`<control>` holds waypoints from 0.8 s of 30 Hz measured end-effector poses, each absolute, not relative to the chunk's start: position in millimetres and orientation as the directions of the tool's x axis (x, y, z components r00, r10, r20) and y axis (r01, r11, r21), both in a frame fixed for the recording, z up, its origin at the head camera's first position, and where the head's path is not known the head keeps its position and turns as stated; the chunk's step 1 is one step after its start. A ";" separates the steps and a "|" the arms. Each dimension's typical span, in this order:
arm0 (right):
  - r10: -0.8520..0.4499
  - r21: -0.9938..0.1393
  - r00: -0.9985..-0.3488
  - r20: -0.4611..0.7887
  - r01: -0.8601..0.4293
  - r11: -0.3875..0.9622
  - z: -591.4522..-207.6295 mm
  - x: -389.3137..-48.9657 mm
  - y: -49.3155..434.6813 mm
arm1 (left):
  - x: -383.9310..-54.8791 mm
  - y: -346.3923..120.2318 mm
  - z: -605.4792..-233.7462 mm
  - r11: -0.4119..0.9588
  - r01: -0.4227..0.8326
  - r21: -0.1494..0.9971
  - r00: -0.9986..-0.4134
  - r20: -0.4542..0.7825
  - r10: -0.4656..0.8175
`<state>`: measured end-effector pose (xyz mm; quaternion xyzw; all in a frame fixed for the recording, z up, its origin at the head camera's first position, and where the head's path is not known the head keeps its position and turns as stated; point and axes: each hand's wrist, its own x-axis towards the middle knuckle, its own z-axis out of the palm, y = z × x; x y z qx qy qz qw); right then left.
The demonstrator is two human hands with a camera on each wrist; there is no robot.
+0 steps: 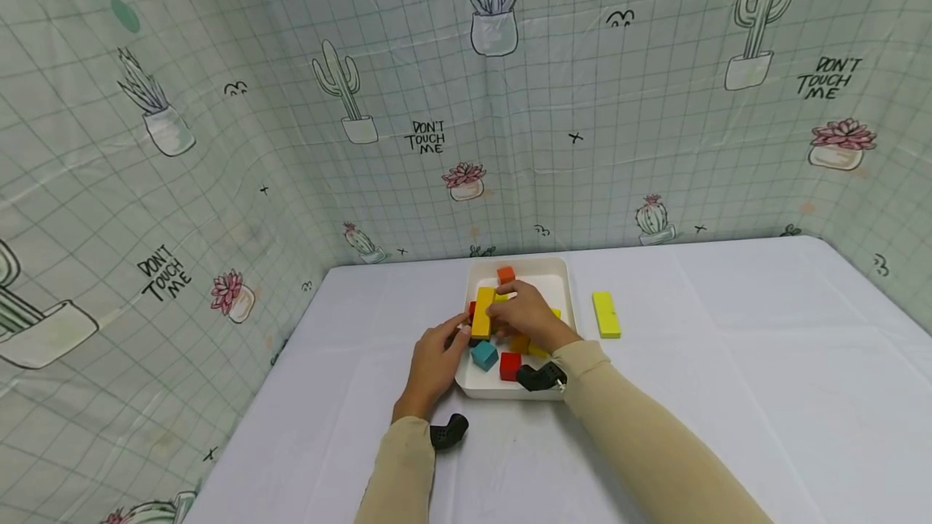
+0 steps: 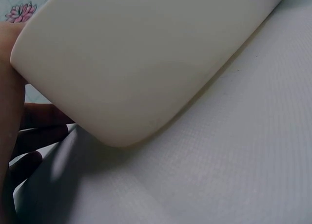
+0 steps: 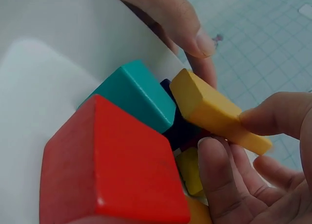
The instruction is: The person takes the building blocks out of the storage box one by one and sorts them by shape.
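My right hand (image 1: 526,314) pinches a long yellow block (image 1: 483,314) between thumb and fingers above the left part of a white tray (image 1: 553,267). In the right wrist view, that yellow block (image 3: 204,100) is tilted, with one end near the tray's rim. My left hand (image 1: 435,362) grips the tray's left rim; in the left wrist view several of its fingers (image 2: 41,136) lie along the outside, partly hidden. Under the held block are a teal block (image 1: 484,356), a red block (image 1: 510,366) and dark pieces. Other yellow blocks are partly covered by my right hand.
An orange block (image 1: 506,274) lies at the tray's far end. To the right of the tray, a flat yellow block (image 1: 606,314) lies on the white table (image 1: 692,395). A patterned cloth (image 1: 553,103) hangs behind the table and along its sides.
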<state>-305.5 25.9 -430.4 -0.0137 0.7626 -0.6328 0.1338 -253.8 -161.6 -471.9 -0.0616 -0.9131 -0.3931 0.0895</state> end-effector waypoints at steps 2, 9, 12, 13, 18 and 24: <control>-0.179 -0.971 -0.966 -0.185 0.151 0.186 -430.2 -306.6 26.9 | -253.8 -161.0 -471.4 0.679 0.177 0.712 -0.978 0.207 0.038; -0.141 -0.975 -0.973 -0.185 0.163 0.150 -432.6 -309.5 27.9 | -253.7 -160.5 -472.9 0.672 0.168 0.721 -0.979 0.200 0.030; -0.121 -0.977 -0.976 -0.181 0.165 0.133 -431.8 -308.4 28.0 | -253.2 -160.8 -474.2 0.672 0.163 0.722 -0.980 0.196 0.027; -0.115 -0.979 -0.978 -0.177 0.162 0.127 -431.6 -308.2 28.2 | -253.2 -160.8 -474.3 0.673 0.160 0.722 -0.981 0.194 0.026; -0.094 -0.984 -0.983 -0.157 0.148 0.100 -430.1 -308.3 28.9 | -252.8 -160.8 -472.6 0.672 0.163 0.722 -0.980 0.196 0.026; -0.071 -0.989 -0.988 -0.138 0.133 0.062 -430.6 -309.4 29.7 | -253.9 -159.6 -473.2 0.675 0.151 0.722 -0.982 0.185 0.022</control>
